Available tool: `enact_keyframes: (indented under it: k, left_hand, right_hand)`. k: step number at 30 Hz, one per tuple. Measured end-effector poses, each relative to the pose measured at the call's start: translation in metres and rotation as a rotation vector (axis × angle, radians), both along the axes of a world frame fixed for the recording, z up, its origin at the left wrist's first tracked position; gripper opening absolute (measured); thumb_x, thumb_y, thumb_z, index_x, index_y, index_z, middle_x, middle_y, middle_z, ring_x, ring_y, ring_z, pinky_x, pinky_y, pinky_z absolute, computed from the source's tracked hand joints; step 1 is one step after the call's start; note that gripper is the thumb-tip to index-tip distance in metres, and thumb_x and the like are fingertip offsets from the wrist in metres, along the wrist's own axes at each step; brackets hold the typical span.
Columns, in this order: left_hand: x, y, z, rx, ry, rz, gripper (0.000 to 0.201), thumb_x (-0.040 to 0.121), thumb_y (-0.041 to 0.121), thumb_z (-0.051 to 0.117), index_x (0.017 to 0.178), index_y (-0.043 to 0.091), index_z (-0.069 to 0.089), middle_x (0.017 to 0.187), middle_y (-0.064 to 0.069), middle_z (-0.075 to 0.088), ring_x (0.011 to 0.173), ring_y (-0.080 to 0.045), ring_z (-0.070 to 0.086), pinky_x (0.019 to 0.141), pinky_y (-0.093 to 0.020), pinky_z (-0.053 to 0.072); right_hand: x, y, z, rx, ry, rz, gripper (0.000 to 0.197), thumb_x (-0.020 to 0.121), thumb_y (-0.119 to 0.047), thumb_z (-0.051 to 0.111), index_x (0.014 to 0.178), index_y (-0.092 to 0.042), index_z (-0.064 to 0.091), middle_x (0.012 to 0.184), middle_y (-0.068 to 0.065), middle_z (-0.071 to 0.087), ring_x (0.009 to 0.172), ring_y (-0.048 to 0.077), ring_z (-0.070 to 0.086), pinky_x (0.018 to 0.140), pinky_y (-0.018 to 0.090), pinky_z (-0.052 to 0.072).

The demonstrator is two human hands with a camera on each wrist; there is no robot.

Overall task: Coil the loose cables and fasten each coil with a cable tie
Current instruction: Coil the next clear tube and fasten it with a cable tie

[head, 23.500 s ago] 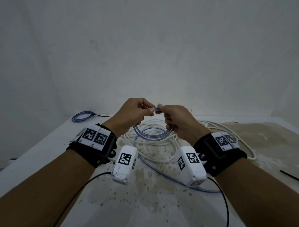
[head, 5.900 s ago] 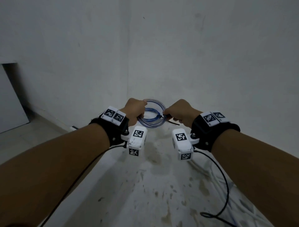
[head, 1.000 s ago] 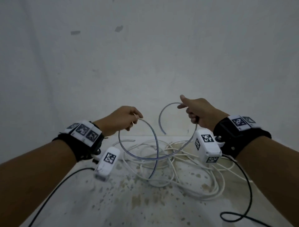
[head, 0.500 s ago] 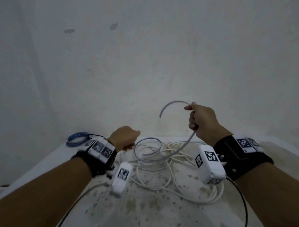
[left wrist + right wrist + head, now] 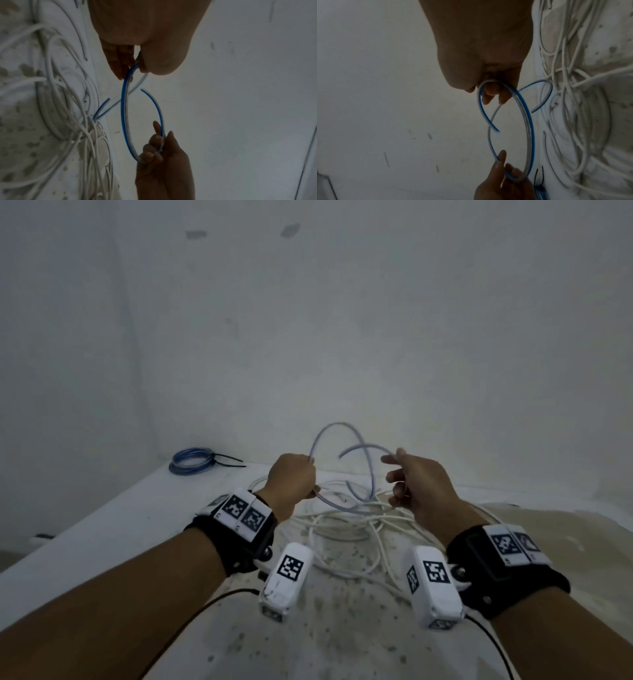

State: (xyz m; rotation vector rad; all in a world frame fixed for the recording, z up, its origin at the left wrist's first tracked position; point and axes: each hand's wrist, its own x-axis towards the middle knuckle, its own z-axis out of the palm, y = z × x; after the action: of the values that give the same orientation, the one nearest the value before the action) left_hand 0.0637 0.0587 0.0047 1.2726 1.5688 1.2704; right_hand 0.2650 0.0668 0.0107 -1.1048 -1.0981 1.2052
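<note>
There are two hands: the left hand [image 5: 291,482] at 11 o'clock and the right hand [image 5: 416,489] at 1 o'clock. One loose blue cable [image 5: 368,470] is up between them. One tied blue coil [image 5: 190,462] sits at 10 o'clock with one black tie [image 5: 227,461]. The white cables [image 5: 346,529] are one tangled pile, too mixed to count.

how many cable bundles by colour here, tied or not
blue coil, tied: 1
blue cable, loose, held in both hands: 1
white cable tangle on the table: 1, strands too tangled to count
total: 3
</note>
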Motion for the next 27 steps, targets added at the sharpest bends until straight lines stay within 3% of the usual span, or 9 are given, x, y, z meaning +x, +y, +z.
enact_keyframes:
  k: [3,5,8,10,12,16,19,23,27]
  left_hand:
    - [-0.006,-0.01,-0.006,0.083,0.171,-0.059,0.023,0.097,0.003,0.045,0.104,0.016,0.062,0.083,-0.009,0.063,0.065,-0.019,0.058,0.064,-0.03,0.056]
    - [-0.009,-0.014,-0.012,0.141,0.31,-0.1,0.02,0.096,0.007,0.045,0.091,0.019,0.06,0.082,-0.013,0.063,0.071,-0.023,0.057,0.067,-0.036,0.051]
    - [-0.009,-0.021,-0.014,0.225,0.377,-0.047,0.026,0.097,0.01,0.048,0.1,0.01,0.073,0.096,-0.011,0.071,0.085,-0.029,0.067,0.078,-0.037,0.057]
    - [-0.01,-0.024,-0.011,0.271,0.358,0.005,0.025,0.097,0.01,0.049,0.103,0.01,0.073,0.101,-0.009,0.071,0.091,-0.027,0.068,0.084,-0.042,0.057]
    - [-0.011,-0.025,-0.008,0.276,0.33,0.022,0.025,0.098,0.01,0.048,0.102,0.011,0.072,0.101,-0.008,0.07,0.093,-0.027,0.067,0.085,-0.042,0.057]
    - [-0.014,-0.025,-0.003,0.283,0.326,0.059,0.022,0.099,0.015,0.051,0.101,0.014,0.073,0.096,-0.002,0.071,0.087,-0.019,0.064,0.076,-0.029,0.051]
    - [-0.016,-0.023,-0.002,0.293,0.276,0.053,0.016,0.094,0.022,0.063,0.093,0.014,0.076,0.086,-0.001,0.074,0.079,-0.018,0.069,0.074,-0.031,0.056]
    - [-0.017,-0.024,-0.002,0.3,0.162,0.035,0.013,0.091,0.022,0.067,0.09,0.013,0.076,0.079,-0.002,0.074,0.052,-0.002,0.063,0.053,-0.02,0.049]
    - [-0.014,-0.024,0.001,0.298,0.101,-0.031,0.014,0.092,0.025,0.068,0.093,0.015,0.078,0.081,0.0,0.074,0.055,-0.002,0.062,0.051,-0.015,0.045]
  right_hand:
    - [-0.007,-0.001,0.005,0.111,-0.103,0.038,0.03,0.103,-0.029,0.048,0.1,-0.008,0.07,0.05,-0.001,0.039,0.039,0.013,0.036,0.041,0.025,0.041]
    - [-0.017,-0.002,0.011,0.131,-0.129,0.07,0.031,0.105,-0.025,0.044,0.098,-0.008,0.069,0.051,0.001,0.041,0.04,0.014,0.04,0.042,0.025,0.045]
    - [-0.035,-0.002,0.016,0.141,-0.168,0.13,0.033,0.105,-0.014,0.038,0.094,-0.005,0.067,0.065,0.006,0.058,0.045,0.015,0.049,0.042,0.026,0.046]
    - [-0.043,-0.001,0.014,0.145,-0.227,0.129,0.031,0.101,-0.007,0.04,0.09,-0.006,0.069,0.067,0.006,0.055,0.044,0.014,0.041,0.042,0.025,0.039]
    - [-0.048,-0.001,0.01,0.172,-0.299,0.112,0.03,0.101,-0.017,0.045,0.088,-0.01,0.072,0.062,0.003,0.046,0.043,0.013,0.034,0.043,0.025,0.033]
    - [-0.056,-0.005,0.003,0.247,-0.426,0.093,0.034,0.103,-0.028,0.048,0.084,-0.011,0.07,0.056,0.002,0.041,0.044,0.014,0.038,0.042,0.025,0.039]
    - [-0.059,-0.006,0.0,0.155,-0.317,0.121,0.034,0.104,-0.018,0.041,0.083,-0.007,0.065,0.06,0.004,0.045,0.044,0.014,0.039,0.045,0.026,0.04]
    - [-0.062,-0.01,0.001,0.092,-0.138,0.119,0.031,0.101,-0.011,0.038,0.082,-0.006,0.062,0.054,0.002,0.039,0.042,0.014,0.028,0.045,0.025,0.028]
    - [-0.067,-0.014,-0.002,0.079,-0.175,0.146,0.039,0.104,-0.032,0.041,0.081,-0.009,0.062,0.046,-0.005,0.033,0.042,0.013,0.025,0.044,0.026,0.024]
